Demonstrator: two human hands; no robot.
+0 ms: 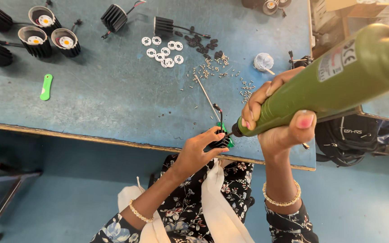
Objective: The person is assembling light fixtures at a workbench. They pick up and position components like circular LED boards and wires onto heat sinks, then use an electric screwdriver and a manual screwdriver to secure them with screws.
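Nearest the viewer, a green electric screwdriver (329, 76) slants down from the upper right, its dark tip meeting a small black finned heat sink (220, 141) at the near edge of the table (113, 99). The right hand (278, 117) is wrapped tightly around the tool's barrel, thumb pressed on the near side. The left hand (199, 150) is curled about the heat sink, fingertips steadying it just beside a green-handled screwdriver (212, 110) whose thin metal shaft lies diagonally across the surface.

The table is a worn blue-grey top, scuffed and scratched, with a pale wooden edge strip. At its middle, a scatter of small silver screws (217, 69) lies near white ring-shaped parts (163, 51) and a cluster of small black pieces (203, 45). Along the far left stand several round black lamp housings (37, 38), some showing white discs with yellow centres; two more finned heat sinks (113, 18) with trailing wires lie beyond the rings. A green flat tool (46, 86) rests alone at left, well apart from the rest.

Below the table the floor (59, 180) is blue. A dark bag (350, 135) sits at right under a neighbouring surface.
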